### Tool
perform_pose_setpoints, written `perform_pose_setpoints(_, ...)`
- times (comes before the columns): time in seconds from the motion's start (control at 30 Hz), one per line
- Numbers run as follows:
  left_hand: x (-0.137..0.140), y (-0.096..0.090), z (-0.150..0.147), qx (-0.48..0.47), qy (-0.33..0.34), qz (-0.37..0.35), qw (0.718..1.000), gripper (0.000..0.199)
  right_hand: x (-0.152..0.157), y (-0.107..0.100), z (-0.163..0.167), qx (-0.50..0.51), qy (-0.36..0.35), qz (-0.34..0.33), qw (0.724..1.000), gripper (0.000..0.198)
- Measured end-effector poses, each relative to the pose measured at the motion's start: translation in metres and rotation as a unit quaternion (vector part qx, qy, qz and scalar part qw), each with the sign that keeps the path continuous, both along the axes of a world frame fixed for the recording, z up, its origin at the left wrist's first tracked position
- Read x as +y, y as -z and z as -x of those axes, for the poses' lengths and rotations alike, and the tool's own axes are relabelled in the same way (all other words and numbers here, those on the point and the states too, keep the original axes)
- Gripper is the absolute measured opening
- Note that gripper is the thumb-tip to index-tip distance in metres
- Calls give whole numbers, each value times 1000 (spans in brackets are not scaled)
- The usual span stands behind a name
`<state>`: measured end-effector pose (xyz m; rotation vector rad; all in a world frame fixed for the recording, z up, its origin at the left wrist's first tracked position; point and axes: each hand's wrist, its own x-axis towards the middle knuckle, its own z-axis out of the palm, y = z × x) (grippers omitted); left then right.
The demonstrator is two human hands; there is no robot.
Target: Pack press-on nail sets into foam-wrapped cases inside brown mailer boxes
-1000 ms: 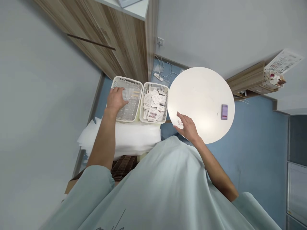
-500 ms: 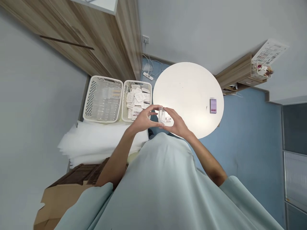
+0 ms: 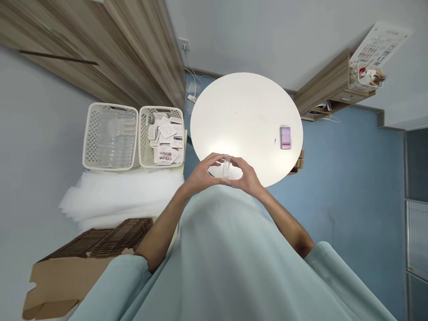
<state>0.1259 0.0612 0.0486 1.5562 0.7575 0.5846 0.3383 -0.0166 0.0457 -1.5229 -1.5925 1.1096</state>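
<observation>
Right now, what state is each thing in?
Left hand, gripping clear case
Right hand, gripping it too
Clear case, held; open or shut unclear
Left basket, open, holding cases
Right basket, open, heaped with cards
White sheets, stacked
Carton, open
Purple item, lying on table

Colourless box (image 3: 227,168); white table (image 3: 247,111); pale-teal garment (image 3: 220,249); brown-streaked cabinet (image 3: 137,44).

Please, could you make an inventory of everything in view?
Clear plastic case: one, colourless, in hands
Round table: one, white, beyond hands
Pixelated rectangular item: one, purple, on table
Large perforated baskets: two, white, left of table
Clear plastic containers: several, colourless, left basket
Printed cards: many, whitish, right basket
Thin sheets: many, white, below baskets
Cardboard pieces: several, brown, lower left
Wooden cabinet: one, brown, upper left
Wooden shelf: one, brown, upper right
Left hand: one, bare, holding case
Right hand: one, bare, holding case
</observation>
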Motion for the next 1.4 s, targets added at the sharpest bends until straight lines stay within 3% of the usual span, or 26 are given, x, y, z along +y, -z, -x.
perform_pose_setpoints(0.17, -14, -4, -36, 34, -26, -7, 999, 78, -17, 4, -33, 1, 42, 9, 999, 81)
perform_pose_setpoints(0.43, -25, -10, -79, 53, -47, 11, 997, 78, -29, 11, -72, 4, 49, -1, 999, 84)
perform_pose_setpoints(0.53, -26, -11, -85, 25, -39, 56, 997, 77, -31, 5, -79, -15, 41, -6, 999, 85)
perform_pose_setpoints(0.73, -29, -9, -88, -52, -58, 156, 985, 50, -28, -8, -90, -28, 4, -40, 999, 85)
perform_pose_setpoints(0.9, -36, -4, -90, -43, -144, 95, 984, 54, -25, -11, -84, 21, 35, -19, 999, 102)
perform_pose_setpoints(1.03, -42, -1, -87, -15, -197, 16, 980, 54, -28, -5, -61, 116, 162, 52, 979, 72)
perform_pose_setpoints(1.13, -48, -1, -83, 15, -217, -33, 976, 52, -30, -2, -44, 151, 216, 90, 961, 53)
perform_pose_setpoints(1.27, -55, -2, -77, 23, -251, -70, 965, 52, -28, -2, -32, 172, 245, 100, 949, 49)
perform_pose_setpoints(1.4, -60, 0, -73, -6, -293, -35, 956, 39, -18, 2, -33, 160, 284, 108, 939, 49)
